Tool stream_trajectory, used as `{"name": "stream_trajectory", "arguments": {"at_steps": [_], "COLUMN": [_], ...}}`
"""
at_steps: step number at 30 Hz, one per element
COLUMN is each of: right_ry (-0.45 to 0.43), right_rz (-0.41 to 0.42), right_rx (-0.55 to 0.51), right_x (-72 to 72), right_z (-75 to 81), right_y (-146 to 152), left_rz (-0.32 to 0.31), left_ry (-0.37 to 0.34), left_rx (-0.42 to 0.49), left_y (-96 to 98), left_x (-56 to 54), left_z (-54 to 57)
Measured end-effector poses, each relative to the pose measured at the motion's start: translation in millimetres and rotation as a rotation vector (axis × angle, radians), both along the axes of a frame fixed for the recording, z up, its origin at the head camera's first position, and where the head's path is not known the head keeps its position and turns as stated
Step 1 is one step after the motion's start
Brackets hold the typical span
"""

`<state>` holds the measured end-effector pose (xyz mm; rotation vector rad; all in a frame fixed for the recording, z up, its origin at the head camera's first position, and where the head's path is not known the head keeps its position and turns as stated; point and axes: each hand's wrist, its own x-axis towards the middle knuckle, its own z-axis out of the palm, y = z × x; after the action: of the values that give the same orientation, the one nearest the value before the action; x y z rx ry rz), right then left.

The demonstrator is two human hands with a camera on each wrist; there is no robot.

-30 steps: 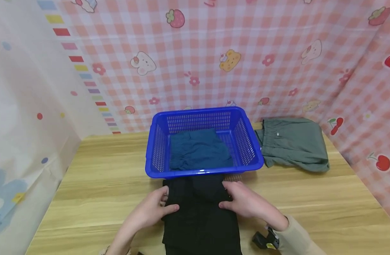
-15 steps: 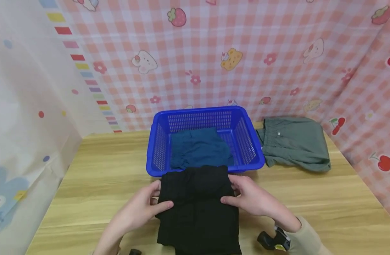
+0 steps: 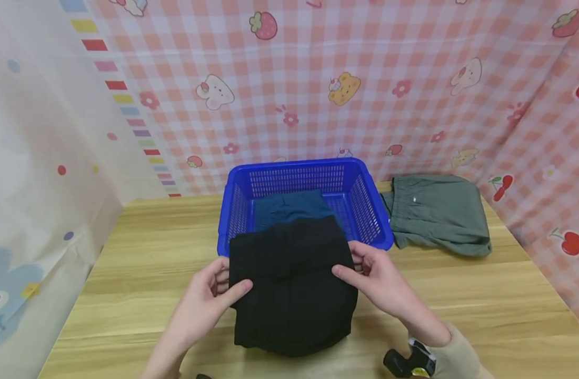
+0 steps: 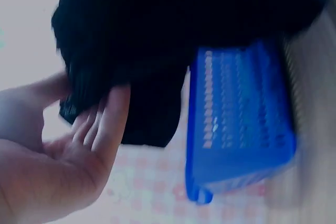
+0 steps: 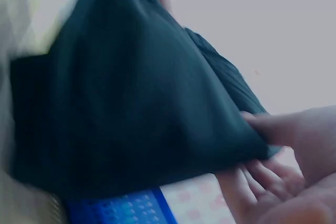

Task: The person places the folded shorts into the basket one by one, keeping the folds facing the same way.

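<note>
A folded black garment, which looks like a pair of trousers (image 3: 291, 289), hangs between my two hands in the head view, overlapping the near rim of the blue basket (image 3: 227, 210). My left hand (image 3: 206, 295) pinches its left edge, thumb on top and fingers beneath. On the opposite edge my right hand (image 3: 377, 276) grips it the same way. Inside the basket lies a folded teal garment (image 3: 294, 204), its nearer part hidden behind the black cloth. The left wrist view shows the fingers (image 4: 107, 129) under the cloth, with the basket (image 4: 236, 119) beyond.
A folded grey-green garment (image 3: 441, 216) with an elastic waistband lies on the wooden table (image 3: 152, 273), right beside the basket. Pink checked cloth (image 3: 280, 84) hangs behind the table. A black device (image 3: 410, 360) is strapped at my right wrist.
Both hands have lifted the black trousers off the table and moved them forward, up over the basket's near rim. Their lower part now hangs clear of the tabletop. The basket stays put.
</note>
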<state>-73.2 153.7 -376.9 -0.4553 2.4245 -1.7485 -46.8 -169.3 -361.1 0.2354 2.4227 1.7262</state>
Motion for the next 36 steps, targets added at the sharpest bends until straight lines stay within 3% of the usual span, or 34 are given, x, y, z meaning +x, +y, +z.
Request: {"name": "stream_trajectory", "arguments": {"at_steps": [5, 10, 13, 18, 28, 36], "right_ry": [0.004, -0.016, -0.054, -0.112, -0.115, -0.103], "right_rz": [-0.117, -0.153, -0.143, -0.142, -0.199, -0.317], "right_rx": [-0.128, -0.23, -0.271, -0.29, -0.327, -0.217], "right_x": [1.1, 3.0, 4.6, 6.9, 2.6, -0.6], "right_z": [-3.7, -6.3, -4.8, -1.0, -3.3, -3.5], "right_y": [-7.8, -12.6, -13.2, -11.1, -11.3, -13.7], "left_rz": [0.146, 0.237, 0.257, 0.275, 0.266, 0.347], "left_ry": [0.086, 0.07, 0.058, 0.054, 0.063, 0.053], "left_rx": [0.141, 0.279, 0.317, 0.304, 0.186, 0.187], "left_y": [16.5, 24.5, 26.1, 27.3, 32.3, 31.4], "left_x": [2.0, 2.5, 2.1, 1.2, 1.7, 1.3], "left_z": [-6.4, -10.6, -11.7, -12.1, -10.5, -11.0]}}
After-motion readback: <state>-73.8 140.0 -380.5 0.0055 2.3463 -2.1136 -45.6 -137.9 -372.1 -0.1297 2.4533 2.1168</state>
